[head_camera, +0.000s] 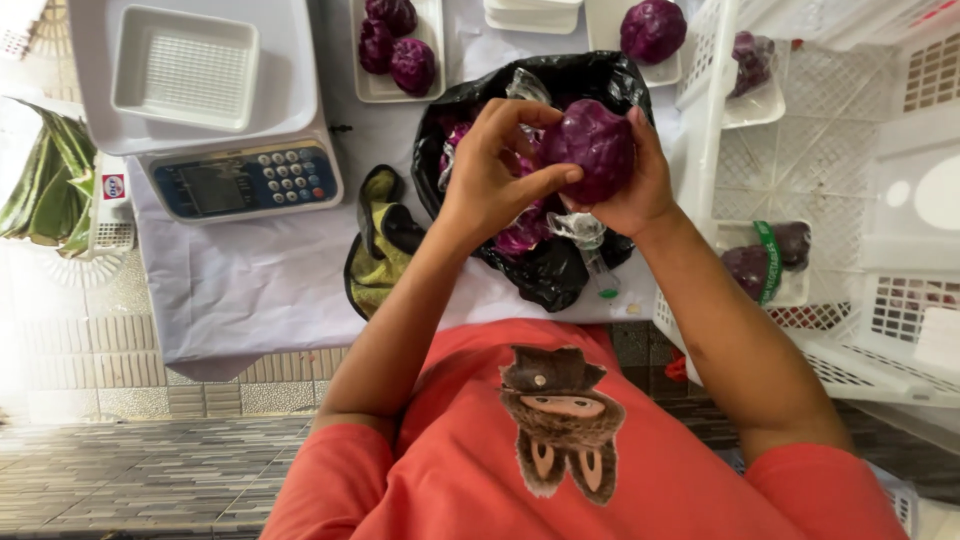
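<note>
Both hands meet over the black bag (560, 270): right hand (640, 185) cups the purple cabbage (595, 145) from behind, left hand (490, 175) pinches its front, so trimmings would seemingly drop inside

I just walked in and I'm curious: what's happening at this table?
A person in a red shirt holds a small purple cabbage in both hands over an open black bag that has more purple cabbages in it. The right hand cups the cabbage from below, and the left hand pinches at its surface with the fingers. More cabbages sit on white trays at the back. A scale with an empty tray on top stands to the left, and white crates stand to the right.
</note>
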